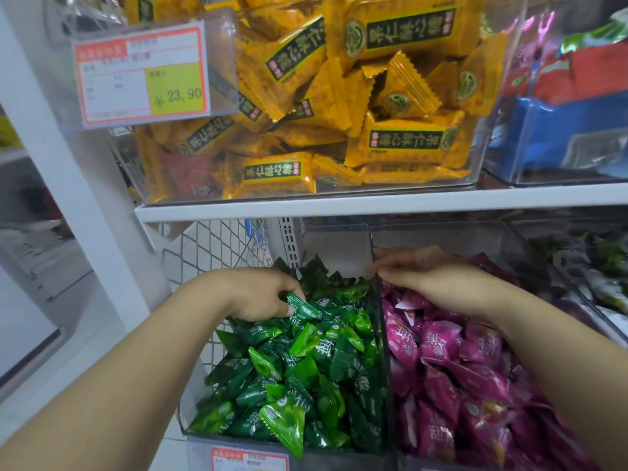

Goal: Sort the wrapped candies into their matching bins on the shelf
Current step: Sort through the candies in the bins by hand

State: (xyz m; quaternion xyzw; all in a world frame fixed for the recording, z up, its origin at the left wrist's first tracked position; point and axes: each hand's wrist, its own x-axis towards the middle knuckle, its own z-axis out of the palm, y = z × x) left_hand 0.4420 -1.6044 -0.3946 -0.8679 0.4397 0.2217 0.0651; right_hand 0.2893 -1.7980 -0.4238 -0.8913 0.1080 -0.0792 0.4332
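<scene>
On the lower shelf: left hand (258,294) pinches a green candy (302,305) over the green-candy bin (197,453); right hand (428,277) flat, seemingly empty, over the pink-candy bin (441,239). Next, probably: release.

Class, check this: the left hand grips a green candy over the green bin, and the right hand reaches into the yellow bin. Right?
No. The head view shows the right hand over the pink bin; the left hand does grip a green candy over the green bin.
</scene>
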